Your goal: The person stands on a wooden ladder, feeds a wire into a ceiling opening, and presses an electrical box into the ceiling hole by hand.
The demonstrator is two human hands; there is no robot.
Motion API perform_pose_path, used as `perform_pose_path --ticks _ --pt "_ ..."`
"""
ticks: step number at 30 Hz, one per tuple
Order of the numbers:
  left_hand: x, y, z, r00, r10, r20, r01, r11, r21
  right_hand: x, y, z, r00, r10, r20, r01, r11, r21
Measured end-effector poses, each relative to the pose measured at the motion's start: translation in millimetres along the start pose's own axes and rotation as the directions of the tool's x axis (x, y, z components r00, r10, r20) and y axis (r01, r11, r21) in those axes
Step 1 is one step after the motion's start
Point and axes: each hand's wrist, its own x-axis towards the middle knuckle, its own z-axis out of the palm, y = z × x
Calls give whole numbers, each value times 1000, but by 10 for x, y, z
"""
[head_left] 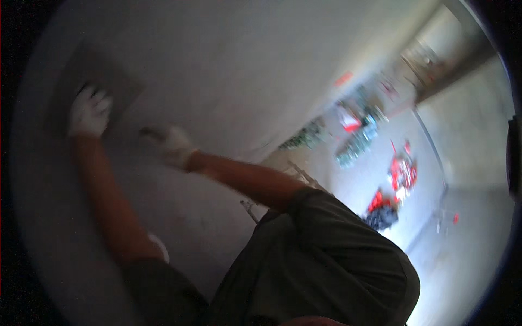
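Head view: gripping a dark board [118, 89] at a grey wall [217, 70]

Holding out white-gloved right hand [177, 148] just past nine o'clock, too blurred to tell its grip. Farther out, between nine and ten, with fingers of white-gloved left hand [89, 113] curled on the board. Farthest, around three, strewn across the floor [353, 185]: red-and-white packaging [402, 174], pale green bundles [354, 149].

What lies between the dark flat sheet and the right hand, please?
In the head view: grey surface, then a blurred dark shape at the right hand.
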Motion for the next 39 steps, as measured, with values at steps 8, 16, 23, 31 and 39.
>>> perform_pose_path --ticks 8,16,23,31,39 --pt "-820 -978 585 588 787 -189 -450 512 732 -1100 633 -1257 951 218 217 -169 960 -222" --pt "-1332 -1691 848 936 251 -248 -231 967 106 -1296 879 -1885 880 453 145 -414 879 -235" --pt "-1240 -1328 368 976 3 217 65 950 -305 -1135 -1250 -1122 379 361 852 -126 932 -339" --pt "-1291 -1588 206 969 246 -8 -246 969 -23 -693 -3 -1390 936 156 315 107 727 -679" --pt "-1072 -1017 661 922 -17 388 57 994 -94 -1140 -205 -919 176 391 904 -26 919 -392"
